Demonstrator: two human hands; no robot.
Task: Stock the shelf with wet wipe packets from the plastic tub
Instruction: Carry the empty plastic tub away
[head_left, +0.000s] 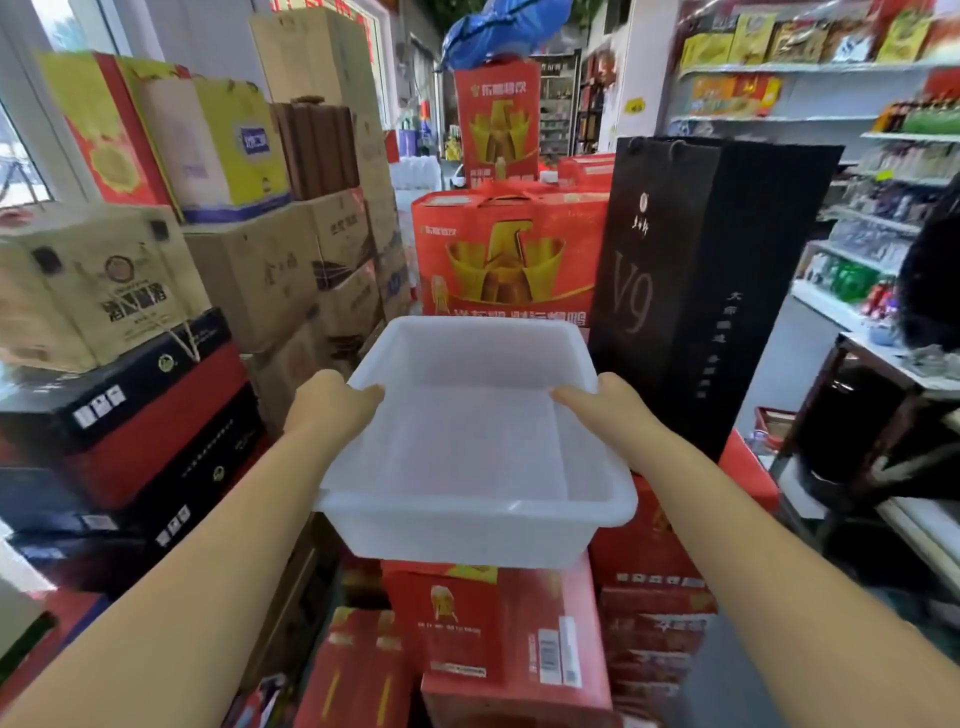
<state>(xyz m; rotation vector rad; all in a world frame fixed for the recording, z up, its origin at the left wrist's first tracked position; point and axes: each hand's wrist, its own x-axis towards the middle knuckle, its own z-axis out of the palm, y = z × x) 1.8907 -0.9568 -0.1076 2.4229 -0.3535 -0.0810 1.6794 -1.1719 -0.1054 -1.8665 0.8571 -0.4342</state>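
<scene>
Between the person's outstretched arms, the tub (467, 540) is held in the air, translucent white, its bottom in full view. The left hand (332, 405) grasps the left rim, thumb laid over the edge inside, the other fingers hidden behind the wall. The right hand (597, 402) grasps the right rim the same way. Red cartons (498, 639) lie below the tub, and more with gold print rise just behind it. A tall black bag (691, 291) marked V9 stands at its right rear. Brown boxes (260, 270) are stacked on the left. Off to the right runs the shelf (826, 304), carrying bottles and packets, well apart from the tub.
</scene>
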